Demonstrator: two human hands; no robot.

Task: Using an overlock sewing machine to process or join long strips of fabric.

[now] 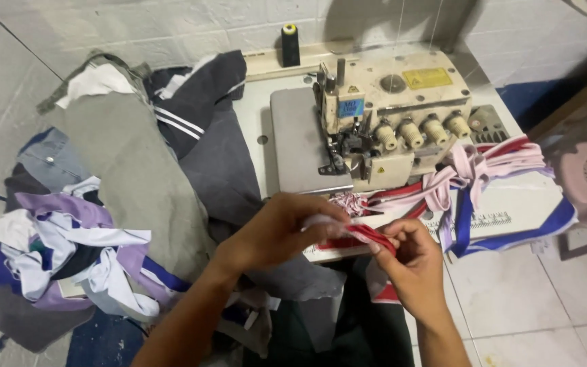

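Fingers (321, 216) of both hands pinch a red-and-white fabric strip (368, 234) stretched between them, before the overlock machine (388, 115).

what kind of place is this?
Likely a small garment sewing workshop: an overlock sewing machine on a white table, heaps of cut fabric beside it, and both hands pinching a red and white fabric strip.

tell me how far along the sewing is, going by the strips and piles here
Done, apparently: a bundle of red, white and blue strips lies right of the overlock machine. In hand: the left hand and right hand pinch a red strip in front of the machine, not yet under its foot. Left, seemingly: heaps of grey garments and purple and white pieces on the left.
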